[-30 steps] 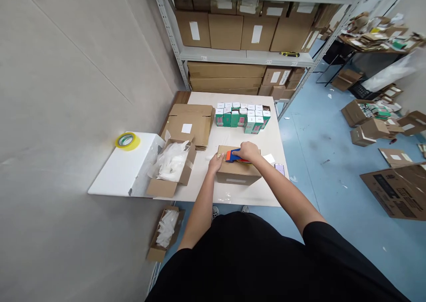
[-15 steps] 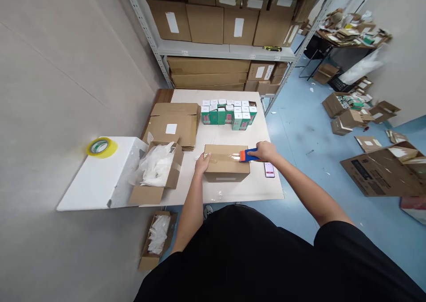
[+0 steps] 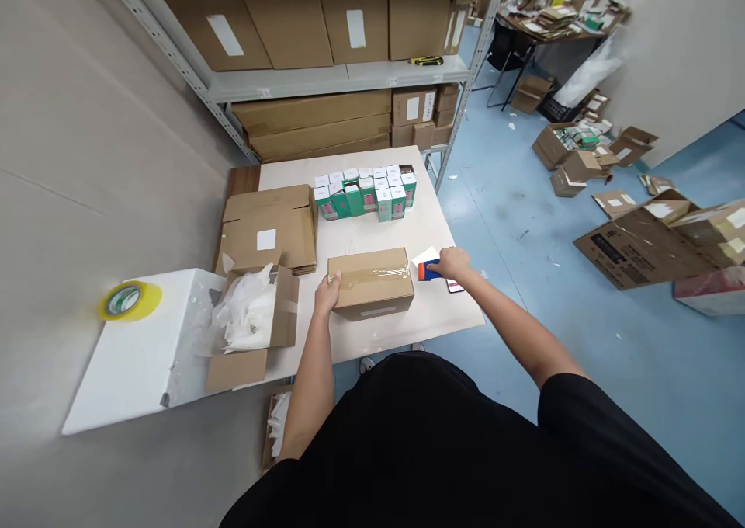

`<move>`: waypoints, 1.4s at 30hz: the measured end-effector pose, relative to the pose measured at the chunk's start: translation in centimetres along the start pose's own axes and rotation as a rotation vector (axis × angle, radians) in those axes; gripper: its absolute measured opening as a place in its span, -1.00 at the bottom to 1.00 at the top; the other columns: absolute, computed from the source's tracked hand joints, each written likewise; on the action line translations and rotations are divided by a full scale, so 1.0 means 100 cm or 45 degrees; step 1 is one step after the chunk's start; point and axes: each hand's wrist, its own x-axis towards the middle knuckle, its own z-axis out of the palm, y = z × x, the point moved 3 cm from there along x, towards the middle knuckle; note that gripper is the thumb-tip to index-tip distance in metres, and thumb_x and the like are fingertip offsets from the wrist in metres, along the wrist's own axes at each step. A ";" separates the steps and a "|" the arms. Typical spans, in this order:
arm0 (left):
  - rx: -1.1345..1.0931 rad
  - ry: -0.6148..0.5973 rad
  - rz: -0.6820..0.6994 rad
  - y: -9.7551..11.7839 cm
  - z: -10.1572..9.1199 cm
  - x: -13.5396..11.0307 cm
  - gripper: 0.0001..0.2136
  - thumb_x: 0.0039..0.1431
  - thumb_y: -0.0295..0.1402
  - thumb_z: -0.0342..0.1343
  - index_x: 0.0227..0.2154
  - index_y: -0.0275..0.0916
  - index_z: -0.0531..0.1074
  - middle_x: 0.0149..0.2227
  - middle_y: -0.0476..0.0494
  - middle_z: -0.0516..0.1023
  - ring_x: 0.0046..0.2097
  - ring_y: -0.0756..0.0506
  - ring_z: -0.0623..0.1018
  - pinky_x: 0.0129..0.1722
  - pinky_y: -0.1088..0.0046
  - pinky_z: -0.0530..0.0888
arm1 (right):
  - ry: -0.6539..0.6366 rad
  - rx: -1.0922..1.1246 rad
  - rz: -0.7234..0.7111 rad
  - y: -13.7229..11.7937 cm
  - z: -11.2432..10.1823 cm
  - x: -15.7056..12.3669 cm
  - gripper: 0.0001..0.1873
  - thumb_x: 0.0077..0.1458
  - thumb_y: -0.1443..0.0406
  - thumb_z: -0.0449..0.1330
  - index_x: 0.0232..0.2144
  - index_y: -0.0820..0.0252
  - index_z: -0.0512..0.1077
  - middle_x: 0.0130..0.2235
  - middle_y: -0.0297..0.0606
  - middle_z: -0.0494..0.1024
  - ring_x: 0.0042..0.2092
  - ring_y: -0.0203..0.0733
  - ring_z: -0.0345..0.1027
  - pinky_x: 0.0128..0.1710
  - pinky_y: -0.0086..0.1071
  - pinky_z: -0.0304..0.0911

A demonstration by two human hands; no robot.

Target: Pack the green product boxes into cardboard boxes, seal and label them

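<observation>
A closed cardboard box (image 3: 372, 286) sits on the table before me, a strip of clear tape running along its top. My left hand (image 3: 327, 293) grips its left end, thumb on the upper edge. Just past the box's right end, my right hand (image 3: 452, 264) is closed around a blue and orange tape dispenser (image 3: 429, 269). Beside the dispenser lies a white piece of paper (image 3: 424, 255), and a phone (image 3: 455, 286) is partly covered by my right hand.
Several green and white small boxes (image 3: 364, 194) stand at the back of the table. Flattened cartons (image 3: 268, 225) and an open box of white plastic (image 3: 247, 310) are on the left. A yellow tape roll (image 3: 129, 301) rests on a white surface. Shelving (image 3: 343, 78) rises behind.
The tape dispenser has moved right, off the top of the box, and the tape now reaches the box's right edge. My left hand keeps its hold. The view has turned slightly.
</observation>
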 end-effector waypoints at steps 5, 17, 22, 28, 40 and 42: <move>0.016 0.037 -0.023 0.001 -0.004 -0.001 -0.52 0.41 0.04 0.01 0.08 -0.23 0.55 0.10 -0.33 0.66 0.18 -0.32 0.59 0.17 0.20 0.47 | 0.024 0.076 -0.031 -0.012 0.052 -0.001 -0.57 0.34 0.08 0.23 0.01 0.36 0.51 -0.08 0.17 0.65 -0.02 0.11 0.55 -0.03 -0.24 0.29; 0.038 0.079 -0.088 -0.007 -0.005 0.005 -0.52 0.38 0.08 0.02 0.02 -0.20 0.58 0.08 -0.33 0.66 0.18 -0.37 0.59 0.21 0.11 0.49 | -0.023 0.468 0.127 0.033 0.200 -0.044 -0.69 0.30 0.46 0.02 0.07 0.31 0.34 0.10 0.08 0.53 0.14 0.06 0.40 0.13 -0.24 0.23; 0.026 0.095 -0.100 -0.011 -0.004 0.007 -0.52 0.37 0.08 0.05 0.01 -0.21 0.58 0.06 -0.30 0.67 0.17 -0.36 0.59 0.21 0.12 0.51 | -0.140 0.473 0.231 0.037 0.225 -0.050 -0.58 0.29 0.43 0.08 0.18 0.28 0.34 0.16 0.07 0.53 0.23 0.04 0.42 0.20 -0.23 0.26; 0.034 0.099 -0.086 -0.013 -0.001 0.009 -0.50 0.37 0.10 0.03 0.03 -0.21 0.57 0.05 -0.30 0.67 0.15 -0.34 0.60 0.22 0.13 0.50 | -0.233 0.451 0.387 0.037 0.212 -0.044 -0.65 0.25 0.35 0.22 0.06 0.37 0.46 0.05 0.14 0.61 0.18 0.07 0.48 0.19 -0.19 0.28; -0.019 0.060 -0.073 -0.003 0.001 0.002 -0.54 0.39 0.04 0.08 0.04 -0.23 0.58 0.05 -0.33 0.68 0.14 -0.36 0.62 0.16 0.14 0.51 | 0.052 1.117 -0.096 -0.073 0.075 -0.045 -0.51 0.40 -0.02 0.07 0.13 0.12 0.52 0.09 -0.19 0.66 0.09 -0.08 0.52 0.06 -0.39 0.34; -0.067 0.033 -0.035 -0.002 0.000 -0.002 -0.56 0.39 -0.01 0.11 0.08 -0.23 0.57 0.06 -0.32 0.68 0.13 -0.33 0.63 0.16 0.17 0.52 | 0.020 1.090 -0.024 -0.080 0.070 -0.044 -0.47 0.37 -0.06 0.09 0.10 0.18 0.52 0.09 -0.12 0.65 0.07 -0.04 0.52 0.04 -0.38 0.34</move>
